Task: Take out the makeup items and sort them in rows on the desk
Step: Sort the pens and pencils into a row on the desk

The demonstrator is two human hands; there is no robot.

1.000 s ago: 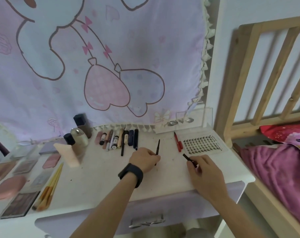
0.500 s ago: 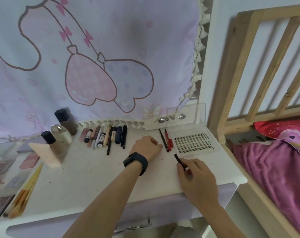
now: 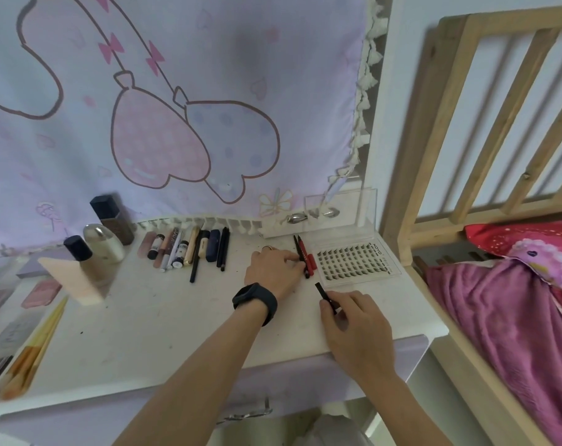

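Note:
On the white desk (image 3: 163, 323), my left hand (image 3: 273, 272), with a black watch on its wrist, pinches a thin black pen (image 3: 300, 254) that lies right beside a red pen (image 3: 307, 257). My right hand (image 3: 353, 326) grips a short black stick (image 3: 324, 292) by its lower end, its tip pointing up and left. A lash tray (image 3: 353, 260) lies just right of the two pens. A row of lipsticks, tubes and pencils (image 3: 189, 249) lies along the back of the desk.
Bottles (image 3: 102, 235) and a beige wedge sponge (image 3: 75, 283) stand at the back left. Brushes (image 3: 32, 349) and pink compacts (image 3: 41, 292) lie at the left edge. A clear box (image 3: 340, 214) sits at the back right. A wooden bed frame (image 3: 434, 156) adjoins the desk's right side.
My left hand carried the thin black pen to the right and laid it beside the red pen. The right hand kept its hold on the short black stick. The view shifted right.

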